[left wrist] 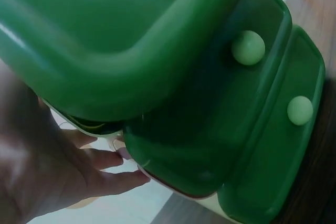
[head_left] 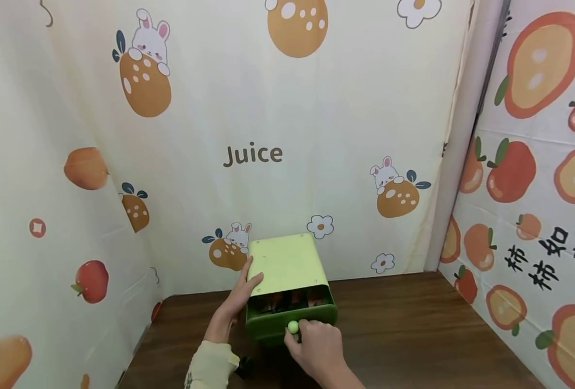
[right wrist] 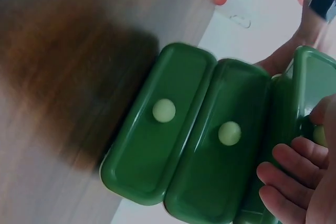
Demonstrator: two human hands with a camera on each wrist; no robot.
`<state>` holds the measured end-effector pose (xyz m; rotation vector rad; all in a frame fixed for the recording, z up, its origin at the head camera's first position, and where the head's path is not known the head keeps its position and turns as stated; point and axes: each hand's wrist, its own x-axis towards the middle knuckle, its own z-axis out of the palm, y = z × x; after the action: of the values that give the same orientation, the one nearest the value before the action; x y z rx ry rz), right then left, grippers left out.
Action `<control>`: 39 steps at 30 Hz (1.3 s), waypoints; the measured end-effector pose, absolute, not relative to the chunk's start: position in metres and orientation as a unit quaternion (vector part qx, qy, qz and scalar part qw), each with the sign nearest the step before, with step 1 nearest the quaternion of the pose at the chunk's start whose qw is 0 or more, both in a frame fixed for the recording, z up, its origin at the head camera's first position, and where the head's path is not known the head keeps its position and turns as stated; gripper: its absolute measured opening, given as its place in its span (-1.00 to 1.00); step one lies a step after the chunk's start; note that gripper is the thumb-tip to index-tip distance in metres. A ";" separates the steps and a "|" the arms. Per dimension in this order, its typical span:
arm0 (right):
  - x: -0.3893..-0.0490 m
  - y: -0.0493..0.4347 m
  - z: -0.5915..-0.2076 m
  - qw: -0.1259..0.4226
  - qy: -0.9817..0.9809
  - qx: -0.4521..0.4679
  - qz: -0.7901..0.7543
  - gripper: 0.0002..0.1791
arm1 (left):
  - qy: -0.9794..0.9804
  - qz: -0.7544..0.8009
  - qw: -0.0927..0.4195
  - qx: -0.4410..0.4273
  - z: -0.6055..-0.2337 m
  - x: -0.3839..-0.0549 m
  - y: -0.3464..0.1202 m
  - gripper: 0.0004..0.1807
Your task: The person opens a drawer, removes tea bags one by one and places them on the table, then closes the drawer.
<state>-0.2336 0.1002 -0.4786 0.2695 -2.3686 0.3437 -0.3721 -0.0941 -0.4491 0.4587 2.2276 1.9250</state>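
A small drawer cabinet [head_left: 287, 262] with a pale green top stands against the back wall. Its green top drawer [head_left: 268, 326] is pulled partly out, and dark and reddish things show inside. My right hand [head_left: 320, 346] pinches this drawer's round light-green knob [head_left: 293, 327] between thumb and forefinger. Along the cabinet's left side rests my left hand [head_left: 238, 294], its thumb at the top edge and its fingers [left wrist: 118, 182] fairly straight against the side wall. Below, the middle drawer [right wrist: 210, 177] and the bottom drawer [right wrist: 139, 158] are both closed, each with a pale round knob.
The cabinet stands on a dark brown wooden table [head_left: 394, 324]. Behind it hangs a pale wall cloth [head_left: 277, 194] printed with rabbits and fruit. Fruit-printed cloths also close off the left and right sides. A small black object [head_left: 245, 367] is beside the left sleeve.
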 end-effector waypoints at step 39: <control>-0.253 0.097 -0.372 0.058 -0.929 0.319 0.176 -0.75 | 0.726 0.635 0.011 0.262 -0.468 -0.365 -0.102 -0.42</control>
<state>-0.2531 0.0969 -0.3717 0.9676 -2.8169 0.5349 -0.3654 -0.1015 -0.4677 0.8179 2.2656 1.9820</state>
